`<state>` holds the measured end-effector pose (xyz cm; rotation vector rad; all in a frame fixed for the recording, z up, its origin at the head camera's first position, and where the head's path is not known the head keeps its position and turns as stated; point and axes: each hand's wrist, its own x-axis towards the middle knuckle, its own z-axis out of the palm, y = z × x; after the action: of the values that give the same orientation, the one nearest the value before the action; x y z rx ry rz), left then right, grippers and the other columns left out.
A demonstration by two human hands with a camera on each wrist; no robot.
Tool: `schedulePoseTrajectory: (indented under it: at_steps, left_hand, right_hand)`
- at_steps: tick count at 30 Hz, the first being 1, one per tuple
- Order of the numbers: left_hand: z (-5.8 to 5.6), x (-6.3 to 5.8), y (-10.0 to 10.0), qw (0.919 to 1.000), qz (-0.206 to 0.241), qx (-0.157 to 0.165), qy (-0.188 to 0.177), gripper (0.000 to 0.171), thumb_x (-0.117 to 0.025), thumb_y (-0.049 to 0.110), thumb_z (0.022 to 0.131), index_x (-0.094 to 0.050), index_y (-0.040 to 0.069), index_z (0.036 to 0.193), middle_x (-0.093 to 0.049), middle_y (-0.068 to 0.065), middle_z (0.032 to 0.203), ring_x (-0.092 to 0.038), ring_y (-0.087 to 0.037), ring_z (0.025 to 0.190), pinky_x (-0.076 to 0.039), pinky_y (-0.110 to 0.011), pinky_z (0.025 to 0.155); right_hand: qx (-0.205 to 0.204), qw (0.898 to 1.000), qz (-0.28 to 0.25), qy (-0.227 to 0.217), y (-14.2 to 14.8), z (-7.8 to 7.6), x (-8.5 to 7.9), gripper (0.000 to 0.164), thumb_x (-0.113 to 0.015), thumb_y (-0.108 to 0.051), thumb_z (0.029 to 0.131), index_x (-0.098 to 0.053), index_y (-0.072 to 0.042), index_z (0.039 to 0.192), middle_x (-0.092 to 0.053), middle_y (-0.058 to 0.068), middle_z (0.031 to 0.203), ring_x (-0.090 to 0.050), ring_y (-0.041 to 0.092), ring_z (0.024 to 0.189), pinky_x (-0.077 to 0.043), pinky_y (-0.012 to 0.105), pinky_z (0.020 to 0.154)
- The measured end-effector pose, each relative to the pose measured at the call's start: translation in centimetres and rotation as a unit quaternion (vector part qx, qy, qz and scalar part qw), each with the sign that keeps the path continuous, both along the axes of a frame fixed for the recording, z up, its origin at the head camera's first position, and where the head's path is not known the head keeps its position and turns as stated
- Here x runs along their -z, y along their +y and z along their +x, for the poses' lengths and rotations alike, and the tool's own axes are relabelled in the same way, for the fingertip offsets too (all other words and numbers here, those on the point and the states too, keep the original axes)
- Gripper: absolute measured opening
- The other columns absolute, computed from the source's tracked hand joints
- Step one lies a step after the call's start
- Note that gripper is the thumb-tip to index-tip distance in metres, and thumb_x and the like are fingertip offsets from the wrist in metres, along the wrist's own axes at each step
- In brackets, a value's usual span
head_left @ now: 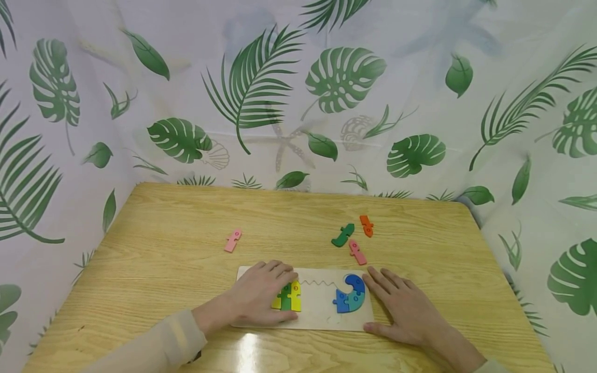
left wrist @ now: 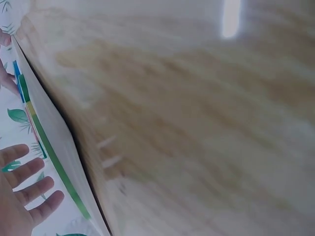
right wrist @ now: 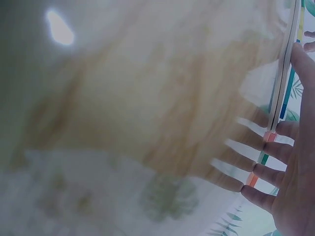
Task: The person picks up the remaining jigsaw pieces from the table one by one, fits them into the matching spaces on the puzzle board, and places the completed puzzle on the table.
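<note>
On the table lies a pale wooden puzzle board (head_left: 319,296). My left hand (head_left: 263,292) reaches over its left part with fingers extended, partly covering some yellow and green pieces (head_left: 296,298). In the left wrist view, the fingers (left wrist: 32,172) look straight and hold nothing. At the board's right end sit joined blue and teal pieces (head_left: 356,301), forming a curve. Beside that end, my right hand (head_left: 406,308) is spread palm down, its thumb by the lower right corner and its index finger by the upper right corner. What lies under the left palm is hidden.
Beyond the board lie loose pieces: a dark green one (head_left: 343,235), an orange one (head_left: 367,227) and a pink one (head_left: 357,252). A light pink piece (head_left: 232,241) is farther left. A leaf-patterned cloth (head_left: 289,103) stands behind the wooden table (head_left: 163,248).
</note>
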<state>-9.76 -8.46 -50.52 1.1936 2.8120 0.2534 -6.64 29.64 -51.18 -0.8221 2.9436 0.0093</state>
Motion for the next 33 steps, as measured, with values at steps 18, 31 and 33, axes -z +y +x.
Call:
schedulePoseTrajectory:
  at_steps: [18, 31, 33]
  left_hand:
    - [-1.0, -1.4, -2.3, 0.9990, 0.014, 0.038, 0.018, 0.090, -0.057, 0.078, 0.090, -0.050, 0.016, 0.156, -0.054, -0.009, 0.159, -0.049, -0.032, 0.148, -0.044, -0.054, 0.120]
    - [-2.1, -2.1, -3.8, 0.9986, 0.022, 0.036, 0.033, 0.086, -0.060, 0.073, 0.091, -0.053, 0.013, 0.153, -0.056, -0.011, 0.156, -0.051, -0.035, 0.147, -0.045, -0.056, 0.118]
    - [-2.2, -2.1, -4.0, 0.9984, 0.026, 0.034, 0.036, 0.086, -0.060, 0.072, 0.091, -0.054, 0.013, 0.153, -0.057, -0.011, 0.156, -0.052, -0.035, 0.146, -0.045, -0.057, 0.118]
  right_hand:
    - [0.001, 1.000, -0.002, -0.001, 0.1, 0.0, 0.0, 0.104, -0.051, -0.088, 0.088, -0.040, -0.018, 0.164, -0.040, 0.007, 0.171, -0.045, 0.041, 0.153, -0.046, 0.064, 0.114]
    - [0.003, 1.000, 0.002, -0.001, -0.1, 0.0, 0.0, 0.105, -0.049, -0.089, 0.087, -0.039, -0.018, 0.164, -0.039, 0.007, 0.171, -0.044, 0.040, 0.153, -0.046, 0.064, 0.114]
    - [0.003, 1.000, 0.003, -0.002, -0.1, 0.0, -0.1, 0.105, -0.049, -0.089, 0.087, -0.039, -0.018, 0.164, -0.040, 0.007, 0.171, -0.044, 0.040, 0.153, -0.046, 0.064, 0.114]
